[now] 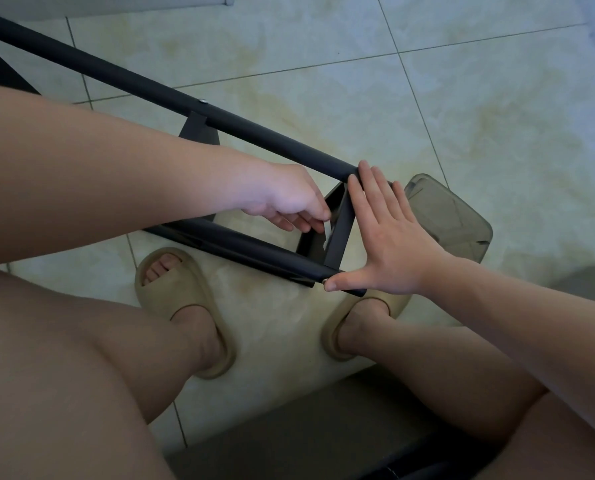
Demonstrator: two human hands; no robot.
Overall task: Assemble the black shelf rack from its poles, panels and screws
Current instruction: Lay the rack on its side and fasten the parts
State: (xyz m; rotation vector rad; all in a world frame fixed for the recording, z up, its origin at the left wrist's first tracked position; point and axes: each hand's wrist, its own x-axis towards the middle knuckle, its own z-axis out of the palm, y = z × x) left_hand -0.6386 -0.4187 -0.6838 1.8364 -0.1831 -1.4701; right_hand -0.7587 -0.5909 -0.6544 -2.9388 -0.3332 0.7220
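Matt black metal poles; glossy floor tiles.

far pole: behind end panel
near pole: before end panel
left hand, small tool: left of it
right hand, container: right of it

Tool in left hand, by panel

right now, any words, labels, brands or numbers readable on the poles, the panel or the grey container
No readable text anywhere.
The black poles, the crossbar panel, the smoky grey container and the beige slippers show bare surfaces.
The small pale tool pinched in the left hand is too small to tell.
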